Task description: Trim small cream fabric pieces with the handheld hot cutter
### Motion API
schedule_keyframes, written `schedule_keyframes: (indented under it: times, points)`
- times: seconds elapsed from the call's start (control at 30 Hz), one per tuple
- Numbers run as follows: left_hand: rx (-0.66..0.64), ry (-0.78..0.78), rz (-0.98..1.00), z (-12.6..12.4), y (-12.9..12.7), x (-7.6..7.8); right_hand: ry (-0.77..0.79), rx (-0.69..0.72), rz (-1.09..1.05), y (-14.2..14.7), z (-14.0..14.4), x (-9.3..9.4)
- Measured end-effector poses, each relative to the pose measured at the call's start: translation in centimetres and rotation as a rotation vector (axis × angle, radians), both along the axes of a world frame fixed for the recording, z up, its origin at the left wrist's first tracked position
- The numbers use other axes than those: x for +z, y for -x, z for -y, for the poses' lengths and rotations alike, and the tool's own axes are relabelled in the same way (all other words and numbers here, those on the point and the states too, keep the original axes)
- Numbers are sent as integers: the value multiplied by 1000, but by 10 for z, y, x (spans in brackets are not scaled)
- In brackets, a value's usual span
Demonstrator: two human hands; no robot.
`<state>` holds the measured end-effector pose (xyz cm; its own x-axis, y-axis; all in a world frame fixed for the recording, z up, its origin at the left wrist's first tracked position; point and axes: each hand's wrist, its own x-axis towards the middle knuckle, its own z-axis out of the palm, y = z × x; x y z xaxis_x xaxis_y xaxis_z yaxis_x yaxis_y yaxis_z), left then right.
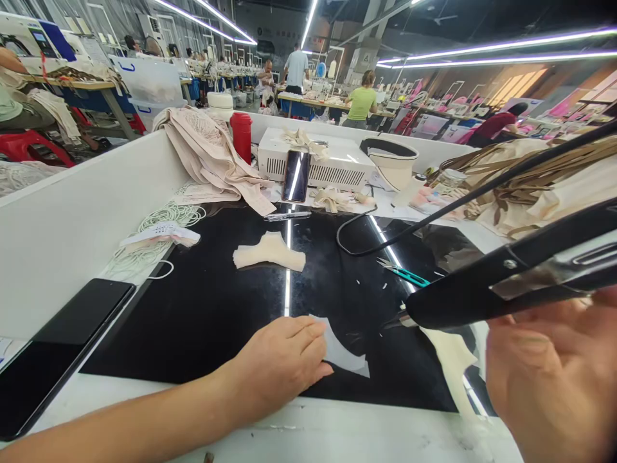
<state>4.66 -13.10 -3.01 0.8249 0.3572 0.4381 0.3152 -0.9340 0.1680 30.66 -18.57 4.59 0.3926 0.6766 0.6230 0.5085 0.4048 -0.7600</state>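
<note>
My left hand [289,354] rests low on the black mat [202,321], its fingers closed on a white curved piece [340,350] of thin material. My right hand [549,366], at the right edge, is wrapped round a long black corded hand tool [463,299] with a metal lever and a narrow metal tip. That tip points left, near the mat, to the right of the white piece. Beneath the tool lies a cream fabric strip [448,360]. A cream cut fabric piece [270,252] lies flat farther back. Teal thread snips [405,273] lie beyond the tool.
A pen [288,216] and a propped phone [295,175] stand before a white vented box [332,161]. At left are a large black phone [62,347], looped cord [164,222] and piled fabric [207,154]. The tool's black cable [357,251] crosses the mat. People work behind.
</note>
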Motion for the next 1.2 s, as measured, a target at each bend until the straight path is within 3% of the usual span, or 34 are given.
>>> schedule_keyframes:
  times: [0.1, 0.2, 0.37, 0.57, 0.77, 1.2]
  points:
    - [2, -20, -19, 1, 0, -1, -14, 114, -246, 11, -19, 19]
    - [14, -40, -39, 2, -1, -3, -48, 119, -326, 26, -30, 25]
    - [18, -55, -34, 2, -3, -4, -132, 134, -386, 56, -41, 19]
    - [23, -161, 30, 1, -5, -3, -160, 320, -426, 83, -50, 4]
    - [45, -171, 54, 2, -5, -4, -185, 345, -417, 86, -55, -8]
    - [47, -157, 43, 3, -5, -4, -207, 328, -432, 87, -57, -8]
